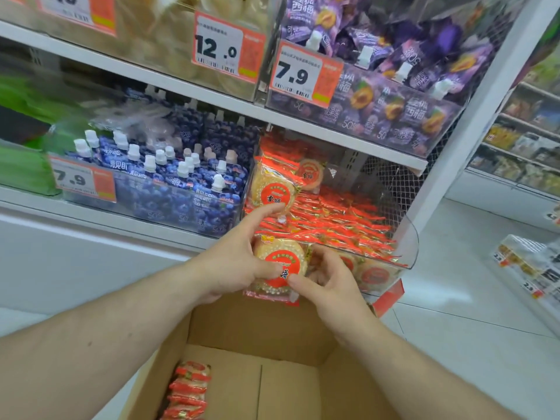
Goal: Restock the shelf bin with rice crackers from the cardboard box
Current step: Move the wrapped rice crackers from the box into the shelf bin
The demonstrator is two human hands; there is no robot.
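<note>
Nearest the camera, the open cardboard box (pixel 272 374) sits low in the view, with only a short stack of rice cracker packs (pixel 188 389) left against its left wall; the rest of its floor is bare.

Just above the box's far edge, both hands meet on one rice cracker pack (pixel 277 268). The left hand (pixel 233 265) curls round its left side with the thumb on the red label, and its forefinger reaches up to touch a pack standing in the bin. The right hand (pixel 327 277) pinches the pack's lower right edge between thumb and fingers. The pack is held upright, label toward the camera, in front of the front left corner of the clear shelf bin (pixel 406 237).

Behind it, the bin holds packs on edge in rows, with two standing cracker packs (pixel 272 189) propped at its left wall. The back right of the bin looks unfilled. Blueberry drink pouches (pixel 181 183) fill the neighbouring bin to the left.

The step in hand appears to be placing this pack. The next move calls for lifting it over the front lip and setting it on edge in line with the rows, without toppling the propped packs.
</note>
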